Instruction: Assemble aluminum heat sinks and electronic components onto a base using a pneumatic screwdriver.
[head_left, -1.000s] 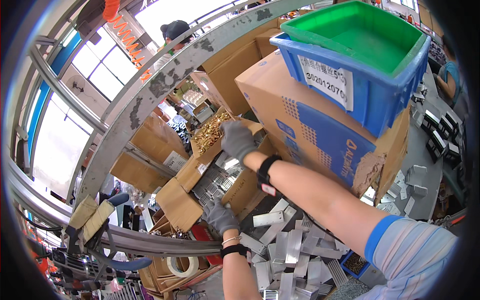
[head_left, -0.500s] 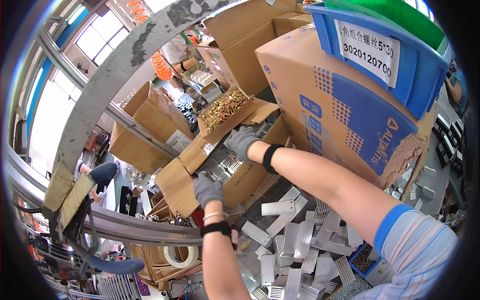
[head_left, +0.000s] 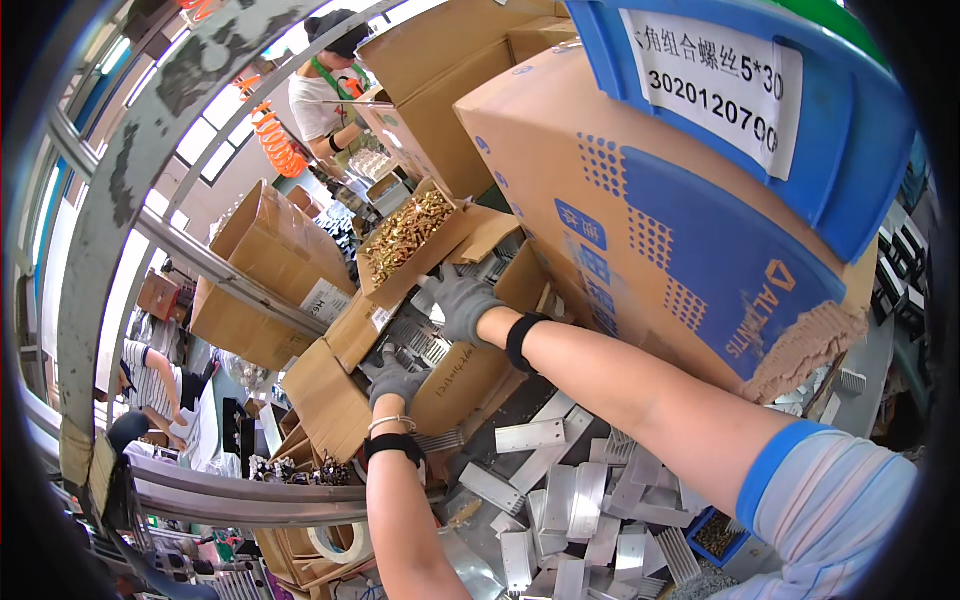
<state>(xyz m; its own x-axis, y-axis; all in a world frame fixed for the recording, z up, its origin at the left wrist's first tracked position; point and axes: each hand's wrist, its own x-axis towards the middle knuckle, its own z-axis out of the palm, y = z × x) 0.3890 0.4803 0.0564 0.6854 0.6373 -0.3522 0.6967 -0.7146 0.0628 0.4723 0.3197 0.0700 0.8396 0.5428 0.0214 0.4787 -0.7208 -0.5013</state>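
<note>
One person (head_left: 152,385) in a striped top is at far left, beyond the rail (head_left: 250,490). A tape roll (head_left: 350,545) lies below the rail; a brown box (head_left: 265,275) stands above it.

The left hand (head_left: 396,383), gloved, reaches into the open carton (head_left: 465,395), fingers part-bent and spread at the finned parts (head_left: 430,345) packed there; whether it grips one cannot be told. A box of brass-coloured screws (head_left: 405,240) sits tilted at the carton's far side.

The right hand (head_left: 465,308), also gloved, is at the parts farther in, its fingers partly curled; a hold cannot be confirmed. The hands are apart from each other.

Step in hand, as judged: handling the parts within the carton, by taking hold or arranging. The next move would call for a secure finger hold and clearance from the carton wall.

To the right, loose plates (head_left: 575,495) lie heaped near a blue tray (head_left: 737,551) of small screws. A printed box (head_left: 660,240) carries a blue bin (head_left: 855,150).
</note>
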